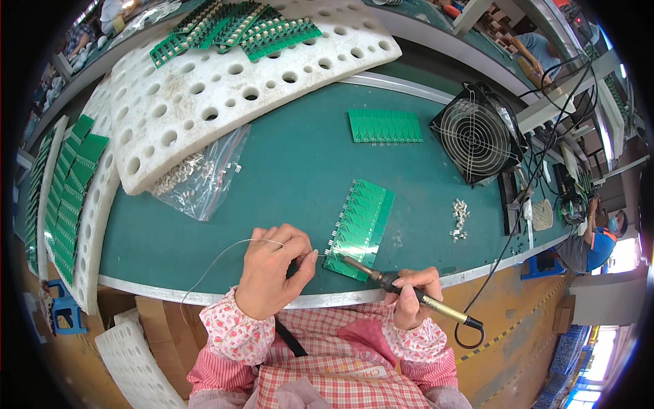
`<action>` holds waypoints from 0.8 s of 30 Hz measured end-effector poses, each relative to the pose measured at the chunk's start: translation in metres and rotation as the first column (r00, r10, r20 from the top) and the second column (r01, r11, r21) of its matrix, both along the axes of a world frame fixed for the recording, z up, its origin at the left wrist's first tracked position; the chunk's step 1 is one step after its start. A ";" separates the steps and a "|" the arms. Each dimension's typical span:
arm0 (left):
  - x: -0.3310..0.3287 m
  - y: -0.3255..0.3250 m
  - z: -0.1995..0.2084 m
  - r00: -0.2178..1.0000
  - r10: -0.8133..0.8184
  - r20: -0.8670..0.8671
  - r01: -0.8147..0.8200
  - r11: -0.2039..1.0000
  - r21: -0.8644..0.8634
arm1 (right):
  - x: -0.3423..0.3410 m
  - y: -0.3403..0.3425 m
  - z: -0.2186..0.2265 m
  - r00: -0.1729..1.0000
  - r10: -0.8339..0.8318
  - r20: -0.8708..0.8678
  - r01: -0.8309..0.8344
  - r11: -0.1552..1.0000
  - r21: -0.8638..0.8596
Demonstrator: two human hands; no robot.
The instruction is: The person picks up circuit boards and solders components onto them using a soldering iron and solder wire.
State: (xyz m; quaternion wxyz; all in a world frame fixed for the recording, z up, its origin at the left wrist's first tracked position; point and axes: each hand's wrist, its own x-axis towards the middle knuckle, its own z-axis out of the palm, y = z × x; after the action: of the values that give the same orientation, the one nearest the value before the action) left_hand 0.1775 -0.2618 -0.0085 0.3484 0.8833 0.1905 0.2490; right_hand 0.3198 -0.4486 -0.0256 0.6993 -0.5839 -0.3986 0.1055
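Now, we have the board (pixel 359 228) lying on the green surface (pixel 286 180) near its front edge, aslant, just beyond our hands. It looks thin, light and stiff; we'd take it by the bare right rim, clear of the pins (pixel 340 219) on its left, which could well bend. Over to our left hand (pixel 276 273), knuckles up, thumb and forefinger pinching the wire (pixel 216 258), which looks soft and easily kinked. And our right hand (pixel 414 296) wraps the iron (pixel 443 308) by its handle, pen-fashion, shaft slanting up-left over the board; whether the tip touches, we can't tell. That shaft is probably hot, so the handle's our only sensible hold.
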 end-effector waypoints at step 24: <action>0.000 -0.002 0.002 0.997 -0.053 -0.061 0.058 0.995 0.078 | 0.005 0.003 0.003 0.972 0.138 0.189 -0.135 0.990 -0.027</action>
State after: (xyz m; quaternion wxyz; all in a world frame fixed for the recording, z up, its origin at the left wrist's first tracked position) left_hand 0.1774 -0.2637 -0.0066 0.3141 0.9084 0.1657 0.2207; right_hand 0.3245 -0.4452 -0.0227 0.6449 -0.5675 -0.5021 0.1000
